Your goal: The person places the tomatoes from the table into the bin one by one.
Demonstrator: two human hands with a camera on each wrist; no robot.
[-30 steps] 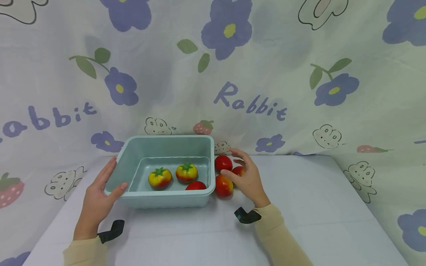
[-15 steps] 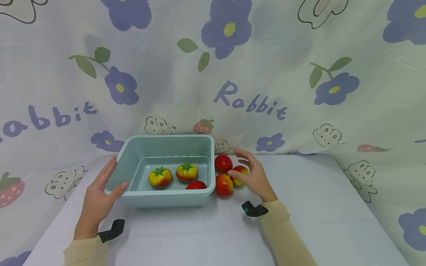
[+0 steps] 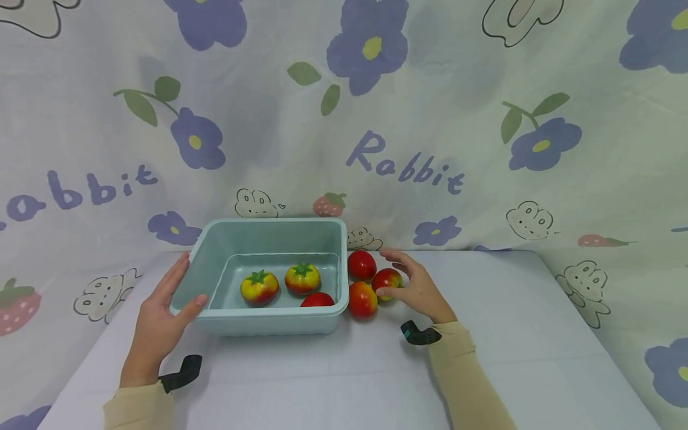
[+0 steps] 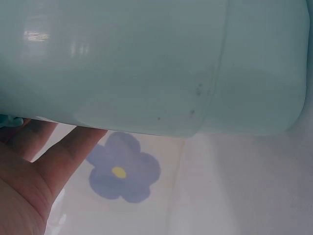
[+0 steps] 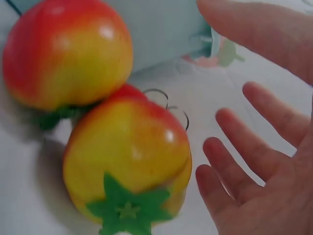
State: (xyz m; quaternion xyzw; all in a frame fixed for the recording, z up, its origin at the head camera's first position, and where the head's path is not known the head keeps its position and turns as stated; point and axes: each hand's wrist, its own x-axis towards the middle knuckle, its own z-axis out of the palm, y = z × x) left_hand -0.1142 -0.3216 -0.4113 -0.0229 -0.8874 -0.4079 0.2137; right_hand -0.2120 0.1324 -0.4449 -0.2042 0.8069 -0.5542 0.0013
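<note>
A light blue-green plastic bin (image 3: 269, 322) stands on the table. Inside it lie two yellow-red toy tomatoes (image 3: 260, 288) (image 3: 302, 279) with green tops and a red one (image 3: 318, 300), partly hidden by the front wall. At the bin's left front corner my left hand (image 3: 158, 325) touches the side with extended fingers, its thumb by the rim. Three more toy tomatoes sit against the bin's right side: a red one (image 3: 362, 265), a red-yellow one (image 3: 362, 300) and another (image 3: 386, 283). Beside that last tomato is my right hand (image 3: 421, 292), fingers spread and holding nothing.
A white cloth covers the table (image 3: 516, 334). Behind it hangs a printed curtain (image 3: 430, 119) with flowers and rabbits, close to the bin's back edge. Each wrist wears a black camera mount (image 3: 181, 373).
My right hand has moved right, away from the bin, leaving the rightmost tomato more visible. My left hand and the bin have stayed in place.
</note>
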